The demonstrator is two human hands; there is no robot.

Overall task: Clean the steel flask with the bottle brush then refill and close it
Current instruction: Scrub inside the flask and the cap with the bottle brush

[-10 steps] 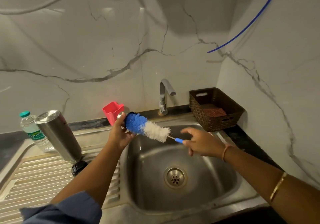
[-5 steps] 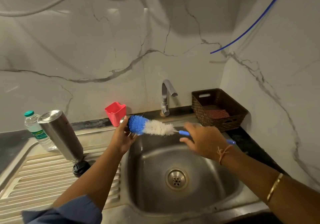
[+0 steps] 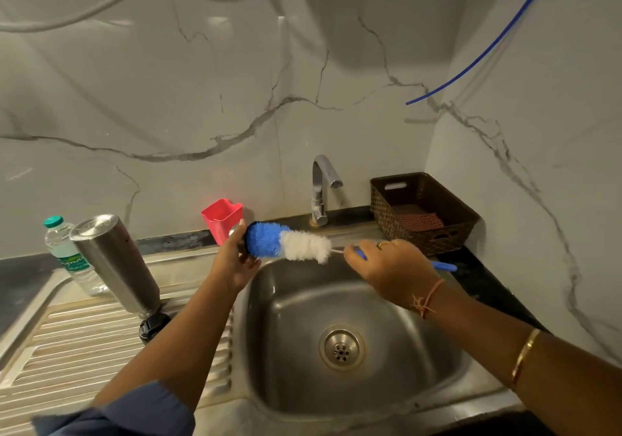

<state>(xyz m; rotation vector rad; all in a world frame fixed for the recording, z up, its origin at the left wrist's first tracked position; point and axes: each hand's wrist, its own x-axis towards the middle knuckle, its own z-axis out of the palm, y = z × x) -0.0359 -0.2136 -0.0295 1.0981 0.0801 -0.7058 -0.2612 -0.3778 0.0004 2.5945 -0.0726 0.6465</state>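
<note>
Both arms reach forward, left hand [image 3: 235, 262] and right hand [image 3: 395, 272] gripping.

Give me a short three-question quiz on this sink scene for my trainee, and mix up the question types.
1. True or false: the steel flask stands on the drainboard, apart from the bottle brush.
2. Which hand holds the brush's blue handle? A) left B) right C) both
3. What stands on the counter to the right of the tap?

Key: 1 true; 2 B, the right hand; 3 the brown woven basket.
</note>
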